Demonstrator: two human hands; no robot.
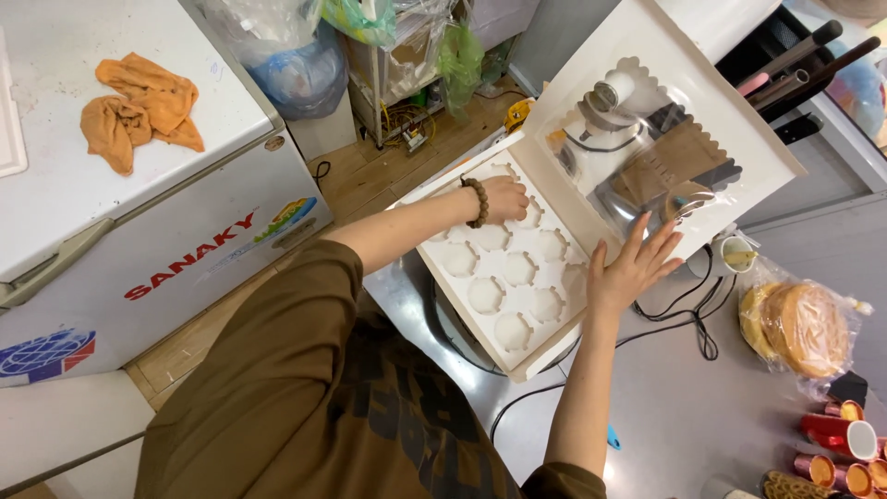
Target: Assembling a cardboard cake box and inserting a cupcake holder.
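A white cardboard box lies open on the metal counter. Inside it sits a white insert with several round scalloped holes. My left hand, with a brown bead bracelet on the wrist, presses into the insert's far corner with the fingers curled down. My right hand lies flat with fingers spread on the box's near right edge, where the raised lid hinges. The lid has a clear scalloped window.
A white chest freezer with an orange cloth stands at the left. Black cables, a small cup, a bag of round cakes and several shiny foil rolls lie at the right of the counter.
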